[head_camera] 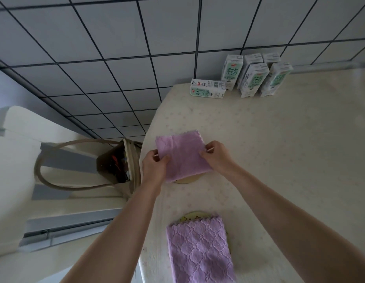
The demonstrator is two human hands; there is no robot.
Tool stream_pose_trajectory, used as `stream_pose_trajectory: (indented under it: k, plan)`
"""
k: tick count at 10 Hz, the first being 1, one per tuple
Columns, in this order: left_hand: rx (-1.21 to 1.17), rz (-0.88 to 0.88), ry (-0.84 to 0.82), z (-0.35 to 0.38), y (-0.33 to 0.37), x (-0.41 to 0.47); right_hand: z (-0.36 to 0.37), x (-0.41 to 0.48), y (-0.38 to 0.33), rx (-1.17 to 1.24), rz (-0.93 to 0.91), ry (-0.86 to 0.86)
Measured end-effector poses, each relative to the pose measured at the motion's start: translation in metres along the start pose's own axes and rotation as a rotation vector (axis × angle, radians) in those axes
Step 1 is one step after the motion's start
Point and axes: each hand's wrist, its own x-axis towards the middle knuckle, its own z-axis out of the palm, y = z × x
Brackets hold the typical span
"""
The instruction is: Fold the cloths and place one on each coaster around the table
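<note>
Left hand (155,166) & right hand (217,155) each pinch a side of folded purple cloth (183,155) over far coaster (187,179); 2nd cloth (200,250) on near coaster (190,216)

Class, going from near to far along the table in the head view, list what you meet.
Folded purple cloth on a coaster → purple cloth held in both hands over another coaster → lying milk carton → standing milk cartons.

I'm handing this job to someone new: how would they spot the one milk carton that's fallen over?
Start at the cream tablecloth-covered table and look to its far edge by the grey tiled floor. A cluster of white-and-green milk cartons stands there. The toppled white-and-green milk carton lies on its side at the cluster's left end, the only one not upright.
</note>
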Motion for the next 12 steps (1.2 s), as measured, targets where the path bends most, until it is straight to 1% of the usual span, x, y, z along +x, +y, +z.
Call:
stream_pose_trajectory:
  k: [1,2,3,4,5,8,10,12]
  plan:
    - [0.133,0.039,0.027,0.0,-0.004,0.01,0.006,-0.003,0.003,-0.011,0.035,0.042]
    - [0.233,0.119,0.091,0.001,-0.003,0.013,0.008,-0.006,0.004,-0.103,0.039,0.035]
    - [0.307,0.189,0.119,0.0,-0.005,0.014,0.009,-0.009,0.005,-0.158,0.029,0.048]
    - [0.376,0.196,0.113,-0.003,-0.009,0.012,0.009,-0.013,0.008,-0.163,0.03,0.073]
    - [0.469,0.223,0.092,-0.009,-0.012,0.007,0.005,-0.021,0.013,-0.174,0.041,0.07]
    - [0.827,0.388,-0.025,-0.032,-0.005,-0.036,-0.024,-0.079,0.033,-0.387,0.108,0.032]
    - [1.057,0.531,-0.091,-0.04,-0.001,-0.085,-0.041,-0.139,0.052,-0.479,0.068,0.071]
    - [1.123,0.703,-0.092,-0.03,-0.01,-0.153,-0.067,-0.208,0.079,-0.561,-0.009,0.152]
